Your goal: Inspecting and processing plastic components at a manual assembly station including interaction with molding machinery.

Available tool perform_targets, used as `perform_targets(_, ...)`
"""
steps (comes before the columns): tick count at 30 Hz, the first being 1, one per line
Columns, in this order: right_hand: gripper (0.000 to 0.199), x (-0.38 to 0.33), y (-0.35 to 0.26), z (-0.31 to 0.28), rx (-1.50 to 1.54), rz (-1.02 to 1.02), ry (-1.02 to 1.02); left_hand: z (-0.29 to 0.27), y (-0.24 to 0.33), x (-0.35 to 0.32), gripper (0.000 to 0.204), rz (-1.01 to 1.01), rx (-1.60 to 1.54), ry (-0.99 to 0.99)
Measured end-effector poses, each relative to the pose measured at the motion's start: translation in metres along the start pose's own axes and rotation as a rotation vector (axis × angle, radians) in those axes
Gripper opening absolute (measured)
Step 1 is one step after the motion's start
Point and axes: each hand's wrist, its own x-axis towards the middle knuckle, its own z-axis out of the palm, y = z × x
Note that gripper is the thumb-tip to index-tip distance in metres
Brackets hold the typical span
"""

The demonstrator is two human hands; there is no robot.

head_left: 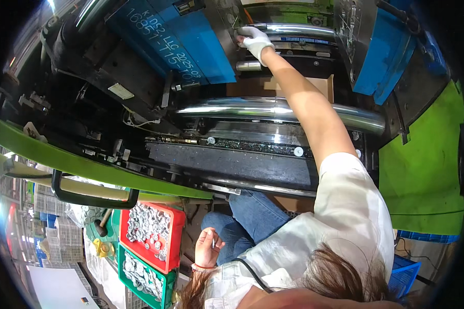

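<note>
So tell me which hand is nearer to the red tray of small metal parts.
Left. The bare left hand hangs just beside the red tray, near the knee. The gloved right hand reaches far up into the machine, by the upper chrome bar.

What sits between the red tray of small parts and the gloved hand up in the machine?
In the head view, the green guard rail and a shiny steel bar lie between red tray and gloved right hand.

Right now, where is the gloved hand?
In the head view, the right hand, in a white glove, is at top centre, beside the blue mould block, above the large chrome bar.
</note>
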Motion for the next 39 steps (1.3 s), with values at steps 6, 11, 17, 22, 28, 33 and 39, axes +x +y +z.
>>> perform_targets(6,0.025,0.004,0.0,-0.002,-0.059,-0.007,-0.018,0.004,0.001,0.005,0.017,0.0,0.007,0.004)
perform_targets(11,0.025,-0.007,-0.006,-0.002,-0.46,-0.092,-0.023,0.012,0.002,0.015,0.018,-0.004,0.061,-0.061)
perform_targets(17,0.031,-0.003,-0.009,-0.007,-0.51,-0.17,-0.079,0.022,-0.004,0.023,0.016,-0.009,0.038,-0.055)
perform_targets(22,0.031,-0.003,-0.005,-0.003,-0.04,0.021,-0.055,0.019,-0.002,0.018,0.016,0.012,0.077,-0.034)
perform_targets(28,0.023,-0.004,-0.002,0.002,0.044,0.044,0.042,0.018,-0.004,0.015,0.016,0.032,0.063,-0.03)
perform_targets(33,0.025,0.0,-0.008,-0.001,-0.259,-0.008,0.028,0.017,-0.003,0.017,0.016,0.037,0.081,-0.024)
perform_targets(39,0.029,0.0,-0.009,-0.005,-0.199,0.009,-0.028,0.014,-0.001,0.021,0.016,0.046,0.093,-0.017)
